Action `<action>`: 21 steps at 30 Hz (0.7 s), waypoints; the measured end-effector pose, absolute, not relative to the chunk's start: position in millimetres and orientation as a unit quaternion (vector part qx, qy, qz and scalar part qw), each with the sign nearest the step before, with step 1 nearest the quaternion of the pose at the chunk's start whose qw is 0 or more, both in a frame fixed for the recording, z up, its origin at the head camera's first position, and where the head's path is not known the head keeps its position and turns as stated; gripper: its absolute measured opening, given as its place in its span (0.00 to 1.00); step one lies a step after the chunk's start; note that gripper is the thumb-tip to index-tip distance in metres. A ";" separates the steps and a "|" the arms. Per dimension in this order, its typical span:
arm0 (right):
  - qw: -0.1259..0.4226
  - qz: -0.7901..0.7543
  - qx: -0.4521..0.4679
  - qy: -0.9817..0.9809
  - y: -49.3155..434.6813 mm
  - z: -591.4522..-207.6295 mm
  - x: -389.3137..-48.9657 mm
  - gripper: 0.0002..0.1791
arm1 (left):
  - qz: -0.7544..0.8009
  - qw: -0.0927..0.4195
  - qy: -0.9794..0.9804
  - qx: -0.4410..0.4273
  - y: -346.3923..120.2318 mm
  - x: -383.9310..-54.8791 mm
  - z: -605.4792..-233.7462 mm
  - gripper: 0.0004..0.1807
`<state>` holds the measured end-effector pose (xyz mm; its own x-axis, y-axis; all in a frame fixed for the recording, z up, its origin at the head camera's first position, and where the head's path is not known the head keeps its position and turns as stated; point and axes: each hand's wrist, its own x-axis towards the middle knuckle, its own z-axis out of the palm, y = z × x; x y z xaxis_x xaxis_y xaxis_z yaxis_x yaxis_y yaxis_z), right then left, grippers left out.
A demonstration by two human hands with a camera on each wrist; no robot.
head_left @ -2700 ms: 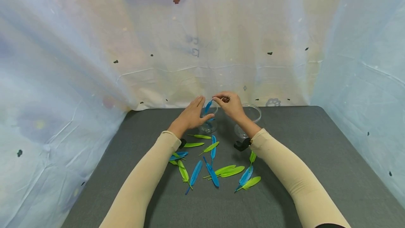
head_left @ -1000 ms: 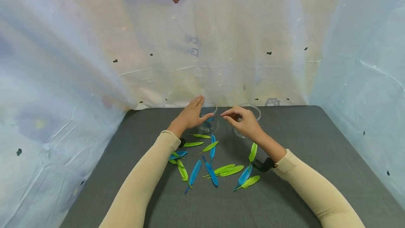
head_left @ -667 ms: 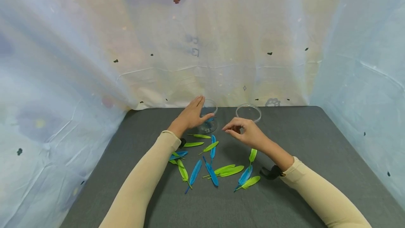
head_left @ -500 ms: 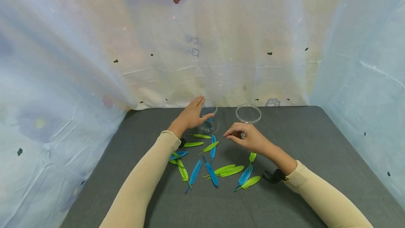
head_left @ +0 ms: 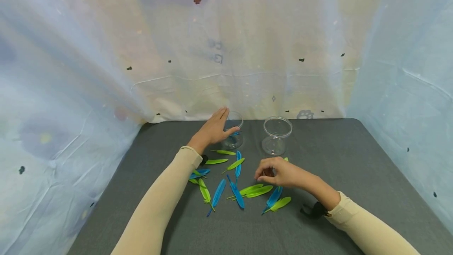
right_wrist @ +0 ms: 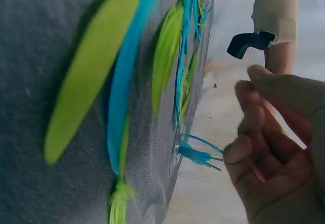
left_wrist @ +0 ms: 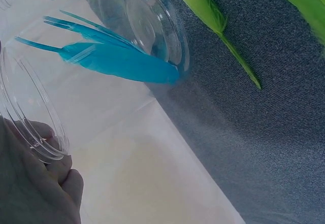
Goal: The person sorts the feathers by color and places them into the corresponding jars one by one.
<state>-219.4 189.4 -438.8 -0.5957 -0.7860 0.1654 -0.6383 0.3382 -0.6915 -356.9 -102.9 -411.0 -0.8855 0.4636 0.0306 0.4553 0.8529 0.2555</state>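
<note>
My left hand [head_left: 211, 130] holds the rim of a clear jar [head_left: 234, 141], thumb on the near side and fingers around the far side. In the left wrist view, several blue feathers [left_wrist: 119, 64] stand inside this jar, quills toward its mouth. My right hand [head_left: 281, 172] hovers over the right part of the feather spread, fingers loosely bent with nothing between them. Below it lie a blue feather [head_left: 274, 197], a green feather [head_left: 281, 204] and a pair of green feathers [head_left: 260, 191]. Another green feather [head_left: 286, 159] is mostly hidden behind the hand.
A second clear jar [head_left: 277, 129] stands right of the held one. More blue and green feathers lie scattered, among them a blue feather [head_left: 218, 193] and a green feather [head_left: 216, 161]. The grey table [head_left: 354, 160] meets a patterned curtain [head_left: 255, 50] behind.
My right hand has let go of a blue feather in the left jar, then come back down and right over the loose feathers. The left hand has stayed at the jar.
</note>
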 end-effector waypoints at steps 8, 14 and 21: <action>0.185 -0.349 -0.459 0.796 189.3 -443.4 -207.3 0.02 | 0.126 0.021 0.963 0.238 -103.5 -357.6 -411.6 0.56; 0.216 -0.332 -0.468 0.790 191.6 -446.1 -200.4 0.03 | 0.126 0.015 0.962 0.242 -103.5 -357.8 -411.9 0.56; 0.234 -0.331 -0.458 0.791 193.1 -451.3 -195.1 0.05 | 0.125 0.016 0.962 0.242 -103.6 -359.3 -413.2 0.56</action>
